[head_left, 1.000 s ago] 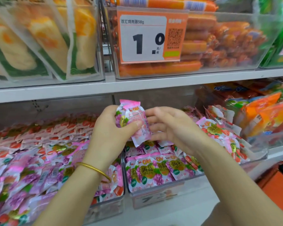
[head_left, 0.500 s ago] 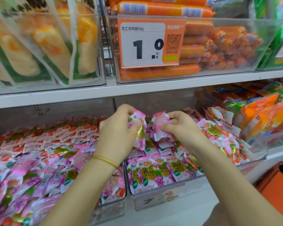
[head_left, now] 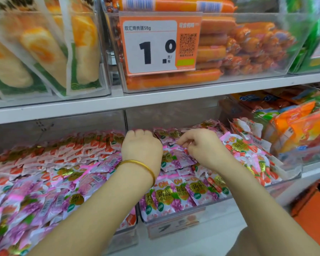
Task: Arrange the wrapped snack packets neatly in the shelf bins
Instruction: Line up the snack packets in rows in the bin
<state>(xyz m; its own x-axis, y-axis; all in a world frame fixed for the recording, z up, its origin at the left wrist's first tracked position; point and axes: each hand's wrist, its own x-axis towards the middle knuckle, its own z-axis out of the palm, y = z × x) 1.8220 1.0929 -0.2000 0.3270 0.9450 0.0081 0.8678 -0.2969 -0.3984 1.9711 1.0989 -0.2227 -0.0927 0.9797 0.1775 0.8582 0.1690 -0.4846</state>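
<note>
Pink and purple snack packets (head_left: 177,193) stand in rows in the clear middle bin (head_left: 174,218) on the lower shelf. My left hand (head_left: 142,146), with a gold bangle on the wrist, reaches over the back of this bin. Its fingers curl downward out of sight, and a sliver of pink shows above the knuckles. To its right, my right hand (head_left: 201,146) has curled fingers, and its fingertips pinch the edge of a pink packet (head_left: 181,156) on top of the pile. The left bin (head_left: 126,231) holds several more pink, purple and red packets (head_left: 63,163).
Red and white packets (head_left: 248,150) lean at the middle bin's right side. A bin of orange packets (head_left: 294,126) stands further right. On the upper shelf are a sausage bin (head_left: 248,43) with a price tag (head_left: 159,45) and bagged rolls (head_left: 41,52). An orange box (head_left: 312,215) sits low right.
Both hands have moved down and further back into the middle bin. The packets they held up in front of the shelf are no longer plainly visible in the hands.
</note>
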